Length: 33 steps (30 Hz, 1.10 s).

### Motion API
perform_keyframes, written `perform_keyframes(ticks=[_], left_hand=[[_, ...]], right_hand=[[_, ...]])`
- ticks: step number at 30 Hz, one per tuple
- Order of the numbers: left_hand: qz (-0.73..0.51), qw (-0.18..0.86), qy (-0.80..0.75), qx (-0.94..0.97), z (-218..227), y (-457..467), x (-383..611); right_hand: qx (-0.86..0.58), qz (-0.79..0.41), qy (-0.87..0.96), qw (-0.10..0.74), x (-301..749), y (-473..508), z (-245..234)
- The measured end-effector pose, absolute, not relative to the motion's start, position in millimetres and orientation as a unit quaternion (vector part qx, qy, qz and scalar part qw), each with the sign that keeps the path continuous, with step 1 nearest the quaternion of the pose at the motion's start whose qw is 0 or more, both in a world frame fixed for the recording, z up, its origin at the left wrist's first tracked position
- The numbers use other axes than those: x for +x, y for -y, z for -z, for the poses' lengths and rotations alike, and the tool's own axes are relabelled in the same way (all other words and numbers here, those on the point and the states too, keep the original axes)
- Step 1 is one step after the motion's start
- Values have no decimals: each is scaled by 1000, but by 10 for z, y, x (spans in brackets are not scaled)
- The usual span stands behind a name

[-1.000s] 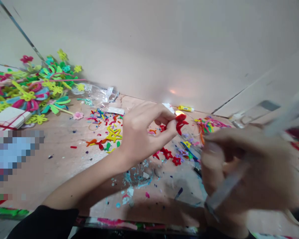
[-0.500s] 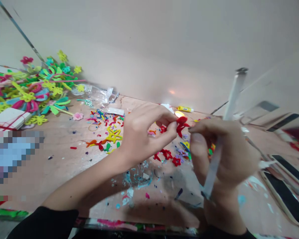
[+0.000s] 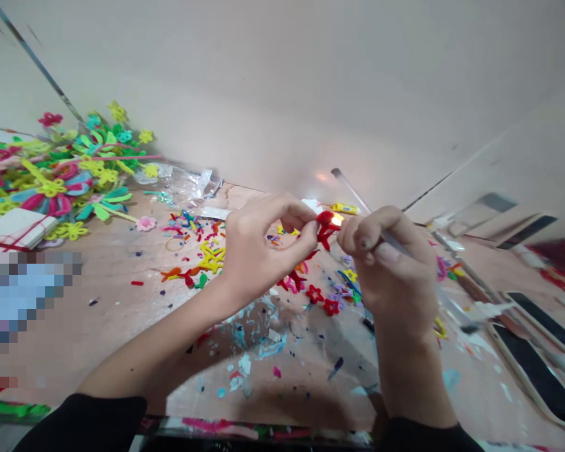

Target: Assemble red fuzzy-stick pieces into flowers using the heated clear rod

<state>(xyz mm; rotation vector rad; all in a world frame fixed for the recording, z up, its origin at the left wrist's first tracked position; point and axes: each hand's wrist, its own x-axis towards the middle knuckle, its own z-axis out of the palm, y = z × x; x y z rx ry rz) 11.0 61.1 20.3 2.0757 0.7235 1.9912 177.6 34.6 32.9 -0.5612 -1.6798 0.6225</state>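
My left hand (image 3: 258,245) pinches a small red fuzzy pipe-cleaner piece (image 3: 326,227) between thumb and forefinger, above the table. Close to its right side is my right hand (image 3: 390,263), fingers curled round a translucent pen-like stick (image 3: 355,191) with a dark end pointing up and left. Whether the right fingertips also touch the red piece, I cannot tell. A small bright glow (image 3: 337,220) shows just behind the red piece. Below the hands lie red star shapes (image 3: 331,307), with a yellow star (image 3: 211,257) to the left.
Coloured pipe-cleaner flowers (image 3: 51,186) are heaped at the left, by a white box (image 3: 16,229). A clear plastic bag (image 3: 183,182) and a yellow tube (image 3: 346,208) lie near the wall. Dark-screened phones (image 3: 541,376) are at the right. Scraps litter the table (image 3: 169,351).
The stick in my right hand has swung from upright to leaning up-left, and that hand has turned and shifted left. My left hand, with the red piece, has moved slightly left.
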Motion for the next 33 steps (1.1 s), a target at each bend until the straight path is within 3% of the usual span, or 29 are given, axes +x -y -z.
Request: perform_keyframes(ticks=[3,10,23,33], left_hand=[[-668,86,-246,697,-198,-627,109],[-666,77,-262,694,-178,-658,96],[-669,80,-250,695,-173,-667,95],[-670,103,-251,691,-178,-650,107]], right_hand=[[-200,-377,703,570,1782,-428,-342],[-179,-432,677,568,1743,-439,-348],[-191,-399,678,587,1742,-497,-290],[-253,-264,729,578,1765,-427,-220]])
